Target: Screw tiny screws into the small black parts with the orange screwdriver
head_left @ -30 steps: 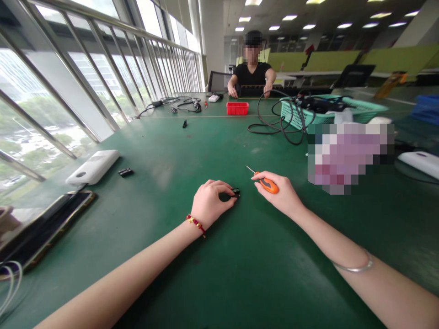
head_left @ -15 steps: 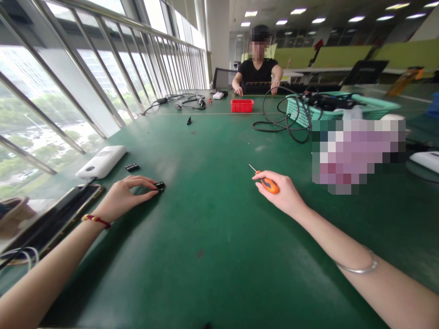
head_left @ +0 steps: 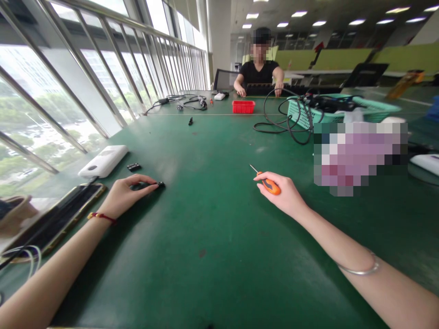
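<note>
Toward the left edge of the green desk (head_left: 219, 256), the left hand (head_left: 124, 196) lies low on the surface, its fingers (head_left: 146, 179) stretched forward with forefinger and thumb closed on a small black part (head_left: 159, 184) that rests on the desk. A second earlier this hand and the part sat near the middle of the desk, just beside the right hand. Now they are well apart from it and close to a second black part (head_left: 133, 167) and a white box-shaped device (head_left: 103, 161). Half a second ago the knuckles arched higher; they have since flattened.

The right hand (head_left: 285, 195) has barely shifted. Its fingers are wrapped on the orange handle of a screwdriver (head_left: 269, 185), whose thin metal shaft points up and away toward the far left.

A phone (head_left: 58, 217) lies by the near left corner. Toward the far edge stand a red tray (head_left: 243, 107) and a teal basket (head_left: 373, 109) with black cables (head_left: 284, 121) spilling from it. Beyond these a co-worker (head_left: 259, 73) sits with both hands on the desk.
</note>
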`<state>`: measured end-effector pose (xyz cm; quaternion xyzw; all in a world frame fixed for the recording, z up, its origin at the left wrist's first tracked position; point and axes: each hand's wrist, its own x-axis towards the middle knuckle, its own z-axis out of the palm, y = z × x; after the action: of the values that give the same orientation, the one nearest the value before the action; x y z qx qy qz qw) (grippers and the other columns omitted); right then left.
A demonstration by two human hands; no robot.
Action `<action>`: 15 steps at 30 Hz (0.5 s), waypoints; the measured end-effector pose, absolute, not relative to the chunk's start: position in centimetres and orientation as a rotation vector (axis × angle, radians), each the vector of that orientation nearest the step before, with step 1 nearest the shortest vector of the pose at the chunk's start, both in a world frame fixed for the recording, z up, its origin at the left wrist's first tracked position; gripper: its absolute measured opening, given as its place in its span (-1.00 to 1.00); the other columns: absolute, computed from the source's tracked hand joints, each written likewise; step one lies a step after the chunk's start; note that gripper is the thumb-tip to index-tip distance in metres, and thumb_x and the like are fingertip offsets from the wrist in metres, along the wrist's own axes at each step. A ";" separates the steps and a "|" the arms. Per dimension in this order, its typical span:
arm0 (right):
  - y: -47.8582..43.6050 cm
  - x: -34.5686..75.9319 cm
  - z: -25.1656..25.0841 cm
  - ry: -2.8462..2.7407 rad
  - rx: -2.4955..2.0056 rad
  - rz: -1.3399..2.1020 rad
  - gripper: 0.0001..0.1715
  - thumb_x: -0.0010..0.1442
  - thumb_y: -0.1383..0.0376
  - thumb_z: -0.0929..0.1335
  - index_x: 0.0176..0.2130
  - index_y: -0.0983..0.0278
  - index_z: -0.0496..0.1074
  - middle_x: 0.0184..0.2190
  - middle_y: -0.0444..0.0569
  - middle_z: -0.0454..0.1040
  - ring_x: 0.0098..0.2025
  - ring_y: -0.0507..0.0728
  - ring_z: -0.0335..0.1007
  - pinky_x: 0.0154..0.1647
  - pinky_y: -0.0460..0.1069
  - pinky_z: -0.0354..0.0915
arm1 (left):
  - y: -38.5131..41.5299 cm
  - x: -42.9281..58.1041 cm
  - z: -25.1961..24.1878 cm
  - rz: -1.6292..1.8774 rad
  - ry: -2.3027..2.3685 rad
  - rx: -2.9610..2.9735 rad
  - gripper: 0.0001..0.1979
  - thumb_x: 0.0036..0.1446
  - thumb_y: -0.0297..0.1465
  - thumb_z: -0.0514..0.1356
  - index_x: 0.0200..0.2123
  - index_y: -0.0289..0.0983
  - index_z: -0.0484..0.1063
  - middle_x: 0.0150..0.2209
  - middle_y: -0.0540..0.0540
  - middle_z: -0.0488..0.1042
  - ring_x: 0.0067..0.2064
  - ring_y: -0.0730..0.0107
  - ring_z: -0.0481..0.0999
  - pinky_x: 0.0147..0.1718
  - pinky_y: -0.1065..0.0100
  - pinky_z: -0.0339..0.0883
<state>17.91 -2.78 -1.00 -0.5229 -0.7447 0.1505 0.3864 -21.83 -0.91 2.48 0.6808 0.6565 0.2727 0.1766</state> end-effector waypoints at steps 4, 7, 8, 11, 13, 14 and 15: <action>-2.8 17.9 -1.0 -1.902 -1.325 0.384 -0.81 0.04 0.31 0.31 -0.27 0.20 0.43 -0.23 -0.09 0.51 -0.23 0.10 0.43 -0.21 -0.02 0.28 | -1.2 -21.5 2.8 0.764 1.876 1.911 -0.55 -0.17 -0.06 0.24 -0.31 -0.30 0.48 -0.23 -0.10 0.51 -0.12 0.22 0.42 -0.01 0.27 0.20; -2.8 17.9 -0.9 -1.907 -1.324 0.384 -0.81 0.04 0.31 0.31 -0.27 0.20 0.43 -0.24 -0.09 0.51 -0.23 0.10 0.43 -0.22 -0.03 0.28 | -1.4 -21.3 3.0 0.751 1.891 1.900 -0.57 -0.15 -0.09 0.24 -0.30 -0.30 0.48 -0.23 -0.09 0.51 -0.13 0.25 0.41 -0.01 0.30 0.20; -2.8 17.9 -0.9 -1.908 -1.325 0.384 -0.81 0.04 0.31 0.31 -0.27 0.20 0.43 -0.24 -0.09 0.51 -0.24 0.10 0.43 -0.22 -0.03 0.28 | -1.4 -21.2 3.0 0.747 1.892 1.899 -0.58 -0.15 -0.10 0.24 -0.30 -0.30 0.48 -0.24 -0.08 0.51 -0.14 0.26 0.41 -0.02 0.31 0.20; -2.8 17.9 -0.9 -1.910 -1.329 0.379 -0.82 0.04 0.32 0.31 -0.27 0.21 0.43 -0.25 -0.09 0.51 -0.24 0.10 0.43 -0.23 -0.03 0.28 | -1.4 -21.2 3.1 0.737 1.897 1.891 -0.59 -0.13 -0.11 0.24 -0.29 -0.30 0.48 -0.24 -0.06 0.51 -0.15 0.29 0.41 -0.02 0.33 0.20; -2.8 17.9 -0.9 -1.911 -1.332 0.376 -0.82 0.04 0.32 0.31 -0.28 0.21 0.43 -0.25 -0.09 0.51 -0.25 0.10 0.43 -0.24 -0.03 0.28 | -1.5 -21.3 3.1 0.725 1.900 1.889 -0.59 -0.12 -0.12 0.23 -0.28 -0.31 0.48 -0.24 -0.06 0.51 -0.16 0.31 0.40 -0.03 0.35 0.19; -2.8 17.9 -0.9 -1.912 -1.333 0.376 -0.82 0.04 0.32 0.31 -0.28 0.21 0.43 -0.25 -0.09 0.51 -0.26 0.10 0.43 -0.24 -0.04 0.28 | -1.5 -21.3 3.1 0.717 1.902 1.891 -0.59 -0.12 -0.12 0.23 -0.28 -0.31 0.48 -0.24 -0.06 0.51 -0.16 0.31 0.40 -0.03 0.35 0.19; -2.8 17.9 -0.9 -1.912 -1.333 0.376 -0.82 0.04 0.32 0.31 -0.27 0.21 0.43 -0.26 -0.09 0.51 -0.26 0.10 0.43 -0.25 -0.04 0.28 | -1.5 -21.3 3.1 0.707 1.905 1.894 -0.59 -0.11 -0.12 0.23 -0.27 -0.31 0.48 -0.23 -0.06 0.51 -0.16 0.31 0.40 -0.03 0.35 0.19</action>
<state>17.92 -2.81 -0.93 -0.5223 -0.7490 0.1472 0.3803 -21.33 -1.48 3.13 0.6707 0.6744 0.2504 0.1808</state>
